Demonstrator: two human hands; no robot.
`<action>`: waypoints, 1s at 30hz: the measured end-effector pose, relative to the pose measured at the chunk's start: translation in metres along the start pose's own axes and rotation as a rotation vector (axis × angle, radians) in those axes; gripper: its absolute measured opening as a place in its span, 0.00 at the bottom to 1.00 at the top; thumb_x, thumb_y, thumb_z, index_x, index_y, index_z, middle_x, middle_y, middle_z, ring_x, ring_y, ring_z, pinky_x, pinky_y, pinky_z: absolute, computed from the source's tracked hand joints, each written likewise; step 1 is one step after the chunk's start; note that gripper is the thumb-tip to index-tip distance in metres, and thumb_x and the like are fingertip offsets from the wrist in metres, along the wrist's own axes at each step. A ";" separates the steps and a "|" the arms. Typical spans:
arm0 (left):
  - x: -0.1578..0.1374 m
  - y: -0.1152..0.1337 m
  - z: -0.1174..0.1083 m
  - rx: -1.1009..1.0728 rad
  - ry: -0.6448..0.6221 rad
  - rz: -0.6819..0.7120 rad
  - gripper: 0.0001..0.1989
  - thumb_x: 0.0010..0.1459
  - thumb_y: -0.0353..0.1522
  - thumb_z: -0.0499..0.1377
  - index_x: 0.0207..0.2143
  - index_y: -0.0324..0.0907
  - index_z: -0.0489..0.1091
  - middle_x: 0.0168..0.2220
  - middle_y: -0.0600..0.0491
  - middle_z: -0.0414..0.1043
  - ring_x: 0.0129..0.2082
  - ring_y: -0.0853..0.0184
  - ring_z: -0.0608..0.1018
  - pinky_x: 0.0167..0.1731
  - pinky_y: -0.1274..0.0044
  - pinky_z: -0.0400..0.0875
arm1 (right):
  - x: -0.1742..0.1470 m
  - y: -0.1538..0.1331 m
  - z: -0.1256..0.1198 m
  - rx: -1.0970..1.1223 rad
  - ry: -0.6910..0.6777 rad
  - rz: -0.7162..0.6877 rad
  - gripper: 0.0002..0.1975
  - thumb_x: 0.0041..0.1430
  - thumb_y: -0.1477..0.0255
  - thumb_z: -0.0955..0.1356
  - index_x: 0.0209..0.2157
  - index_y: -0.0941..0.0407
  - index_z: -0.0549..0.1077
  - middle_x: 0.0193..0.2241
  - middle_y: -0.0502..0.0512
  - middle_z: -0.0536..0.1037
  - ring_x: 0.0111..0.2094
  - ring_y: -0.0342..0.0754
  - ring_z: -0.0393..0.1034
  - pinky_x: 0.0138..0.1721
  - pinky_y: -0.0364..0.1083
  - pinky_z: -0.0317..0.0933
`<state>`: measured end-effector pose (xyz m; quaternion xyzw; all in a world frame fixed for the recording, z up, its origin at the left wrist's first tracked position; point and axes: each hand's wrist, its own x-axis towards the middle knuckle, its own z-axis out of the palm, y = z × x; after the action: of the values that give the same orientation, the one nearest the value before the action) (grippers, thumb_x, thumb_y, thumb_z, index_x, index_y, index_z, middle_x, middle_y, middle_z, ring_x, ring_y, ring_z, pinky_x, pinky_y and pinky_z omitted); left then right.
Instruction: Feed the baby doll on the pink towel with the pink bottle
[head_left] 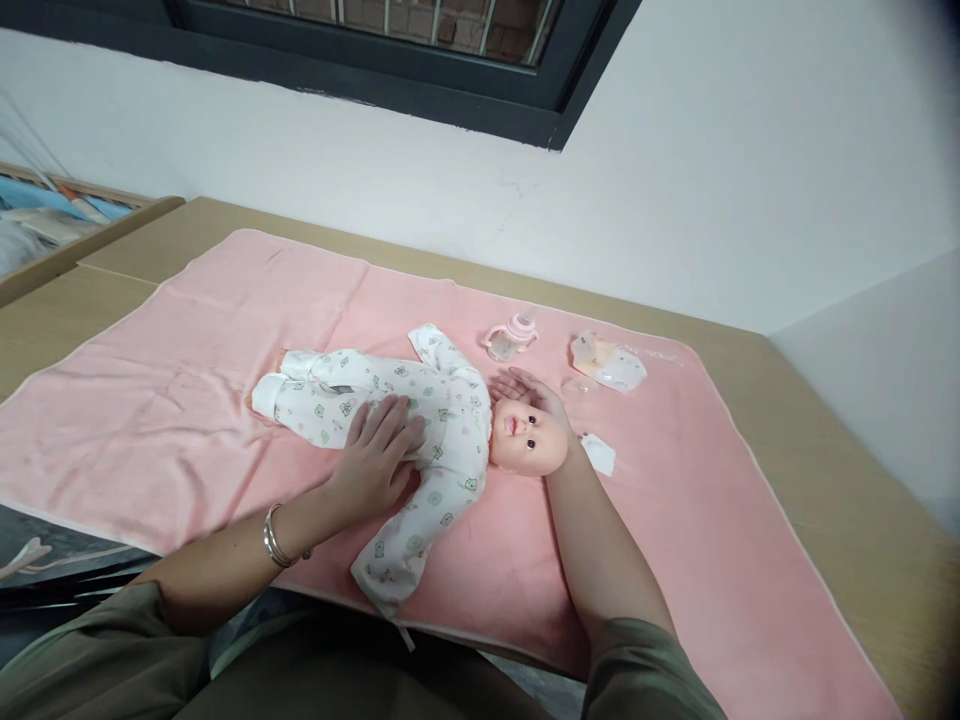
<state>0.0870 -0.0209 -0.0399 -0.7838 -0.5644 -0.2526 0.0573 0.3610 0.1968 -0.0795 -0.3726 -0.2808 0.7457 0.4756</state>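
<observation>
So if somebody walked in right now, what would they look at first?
Probably the baby doll in printed pajamas, lying face up near the middle of the pink blanket. Next might be the person's hands: the left hand rests on the doll's clothed body, and the right hand is partly hidden behind its head. Beyond them sits a baby bottle with pink handles.

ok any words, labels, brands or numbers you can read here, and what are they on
None can be read.
Doll's outfit: printed figures; any lettering too small to read.
Baby bottle: any markings too small to read.
Clear plastic packet: any print too blurred to read.
</observation>
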 end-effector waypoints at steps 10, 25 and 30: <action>0.000 0.000 0.000 0.011 -0.003 0.003 0.31 0.60 0.30 0.58 0.66 0.37 0.62 0.71 0.37 0.56 0.71 0.45 0.57 0.69 0.50 0.48 | -0.002 0.000 0.001 -0.002 -0.006 0.014 0.15 0.54 0.70 0.72 0.45 0.54 0.74 0.44 0.59 0.81 0.47 0.52 0.78 0.48 0.52 0.77; 0.000 0.000 0.000 0.010 -0.009 0.000 0.30 0.60 0.30 0.58 0.66 0.38 0.62 0.71 0.37 0.55 0.71 0.46 0.57 0.69 0.51 0.47 | 0.001 0.001 0.000 0.010 0.007 0.010 0.14 0.55 0.72 0.71 0.44 0.55 0.74 0.43 0.60 0.81 0.46 0.53 0.79 0.48 0.52 0.76; 0.000 0.000 0.000 0.013 -0.008 0.003 0.31 0.60 0.30 0.58 0.66 0.37 0.61 0.71 0.36 0.56 0.71 0.45 0.56 0.68 0.50 0.48 | 0.000 0.001 0.000 0.012 0.002 0.013 0.14 0.54 0.71 0.72 0.44 0.54 0.74 0.43 0.60 0.81 0.46 0.53 0.78 0.49 0.52 0.76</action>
<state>0.0867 -0.0206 -0.0402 -0.7853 -0.5650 -0.2457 0.0604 0.3606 0.1969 -0.0801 -0.3725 -0.2734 0.7500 0.4732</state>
